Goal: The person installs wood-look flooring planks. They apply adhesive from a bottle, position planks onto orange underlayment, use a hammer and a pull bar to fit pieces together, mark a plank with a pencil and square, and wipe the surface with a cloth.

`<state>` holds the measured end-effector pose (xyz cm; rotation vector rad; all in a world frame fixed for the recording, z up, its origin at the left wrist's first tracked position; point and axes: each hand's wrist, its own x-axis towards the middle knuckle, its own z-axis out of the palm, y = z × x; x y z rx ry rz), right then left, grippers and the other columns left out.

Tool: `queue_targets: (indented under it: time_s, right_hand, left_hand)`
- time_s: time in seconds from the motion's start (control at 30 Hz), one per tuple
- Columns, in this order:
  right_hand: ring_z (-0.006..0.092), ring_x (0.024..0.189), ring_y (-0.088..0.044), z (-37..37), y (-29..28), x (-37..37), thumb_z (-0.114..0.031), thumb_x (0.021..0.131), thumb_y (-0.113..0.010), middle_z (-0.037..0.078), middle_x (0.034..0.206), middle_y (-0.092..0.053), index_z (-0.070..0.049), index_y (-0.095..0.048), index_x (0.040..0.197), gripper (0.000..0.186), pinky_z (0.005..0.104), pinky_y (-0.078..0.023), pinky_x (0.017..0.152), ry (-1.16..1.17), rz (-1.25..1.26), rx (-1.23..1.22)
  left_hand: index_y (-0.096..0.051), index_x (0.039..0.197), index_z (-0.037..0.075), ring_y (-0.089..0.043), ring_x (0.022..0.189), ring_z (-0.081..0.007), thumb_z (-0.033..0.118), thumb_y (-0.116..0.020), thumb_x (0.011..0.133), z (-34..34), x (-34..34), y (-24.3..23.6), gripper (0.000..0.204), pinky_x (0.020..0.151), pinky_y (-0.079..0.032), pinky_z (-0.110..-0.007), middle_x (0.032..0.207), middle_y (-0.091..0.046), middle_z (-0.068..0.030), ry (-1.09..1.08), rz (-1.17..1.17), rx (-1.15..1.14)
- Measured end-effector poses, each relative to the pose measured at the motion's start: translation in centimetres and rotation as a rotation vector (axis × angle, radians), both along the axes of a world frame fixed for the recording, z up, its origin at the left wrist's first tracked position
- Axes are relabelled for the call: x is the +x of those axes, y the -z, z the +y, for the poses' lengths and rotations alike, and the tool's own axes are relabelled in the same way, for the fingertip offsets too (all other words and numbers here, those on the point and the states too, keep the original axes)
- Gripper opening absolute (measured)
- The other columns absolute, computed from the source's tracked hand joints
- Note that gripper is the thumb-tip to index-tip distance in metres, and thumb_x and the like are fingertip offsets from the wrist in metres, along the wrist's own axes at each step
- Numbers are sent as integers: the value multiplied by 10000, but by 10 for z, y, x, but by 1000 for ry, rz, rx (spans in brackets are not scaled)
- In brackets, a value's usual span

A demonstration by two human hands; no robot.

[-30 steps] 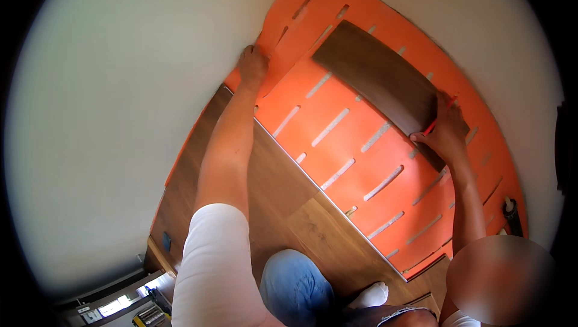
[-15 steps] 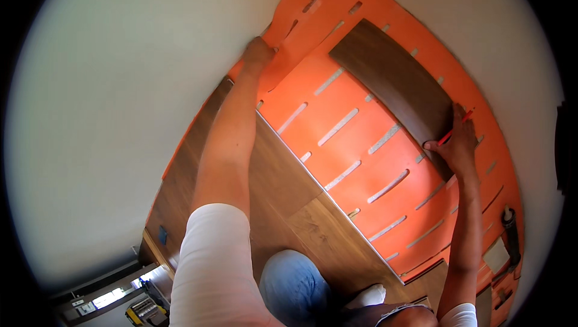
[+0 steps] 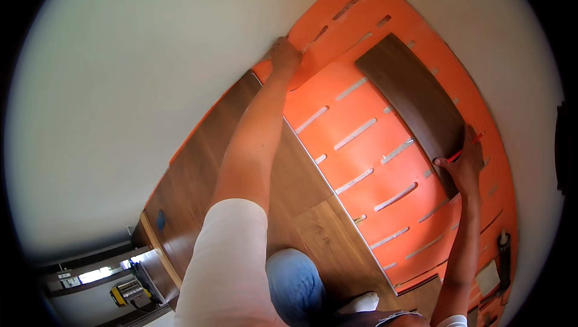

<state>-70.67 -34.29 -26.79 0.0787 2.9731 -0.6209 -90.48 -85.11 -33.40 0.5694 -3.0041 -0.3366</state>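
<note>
My left hand [image 3: 286, 56] reaches to the wall side, its fingers curled around the edge of an orange slotted underlay sheet [image 3: 385, 209]. The sheet bends up slightly beside that hand. On the sheet lies a short dark brown floor plank [image 3: 418, 107], apart from the laid planks. My right hand [image 3: 462, 167] grips its near right end, thumb on one long edge and fingers over the other side. A red pencil [image 3: 456, 156] is tucked between those fingers, partly hidden by them.
Laid brown flooring [image 3: 307, 176] ends in a pale straight edge against the underlay. My jeans-covered knee [image 3: 295, 279] is on it. Pale walls rise left and right. A black-handled tool [image 3: 504, 264] lies at lower right, and a yellow-and-black tool [image 3: 129, 292] stands at lower left.
The whole scene has shifted a little to the right in the view. Both hands keep their places on the underlay and the plank.
</note>
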Motion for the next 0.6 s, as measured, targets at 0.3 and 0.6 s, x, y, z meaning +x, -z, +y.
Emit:
queue_targets:
  time_s: [0.3, 0.6]
  right_hand:
    - [397, 1436, -364, 3, 6, -2, -245, 510, -977, 198, 1582, -386, -41, -320, 1560, 1255, 499, -312, 1188, -5, 9, 25]
    - [391, 1439, -370, 0, 4, -7, -220, 509, -971, 187, 1570, -407, -32, -332, 1550, 1236, 500, -345, 1172, 31, -59, -67]
  left_hand:
    - [-578, 983, 21, -556, 921, -367, 8, -651, 882, 11, 34, 19, 126, 809, -456, -483, 1000, -640, -157, 50, 620, 26]
    - [-602, 1018, 23, -557, 946, -370, -36, -590, 891, 13, 27, 19, 140, 816, -476, -471, 992, -635, -153, 139, 677, 16]
